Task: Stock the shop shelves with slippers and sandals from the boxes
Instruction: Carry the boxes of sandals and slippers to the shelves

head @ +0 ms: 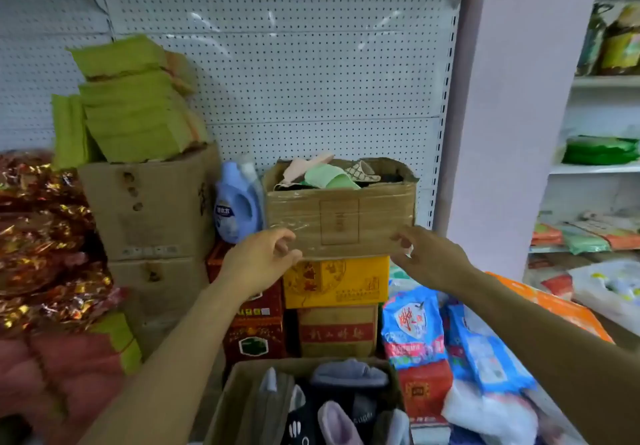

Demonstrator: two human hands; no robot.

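A white pegboard shelf wall (311,74) fills the background, and everything else is placed here relative to the taped cardboard box (341,217) standing against it at centre. This open-topped box is seen resting on a yellow carton (336,283), itself stacked on other cartons, and is filled with loose slippers and sandals (329,174) in green, pink and patterned fabric. To the left of the box a blue detergent bottle (235,209) stands just beside it, with taller brown cartons topped by green packets further left. Below and nearer the viewer, a second open box (242,396) of grey and dark slippers is seen. The left hand (261,261) is held at the taped box's lower left corner and the right hand (427,254) at its lower right corner; the fingers of both are loosely curled and spread, and nothing is gripped, though contact with the cardboard cannot be ruled out. The box is judged light for its bulk, its walls soft, dented and slick with tape, so it would best be held under the bottom corners.
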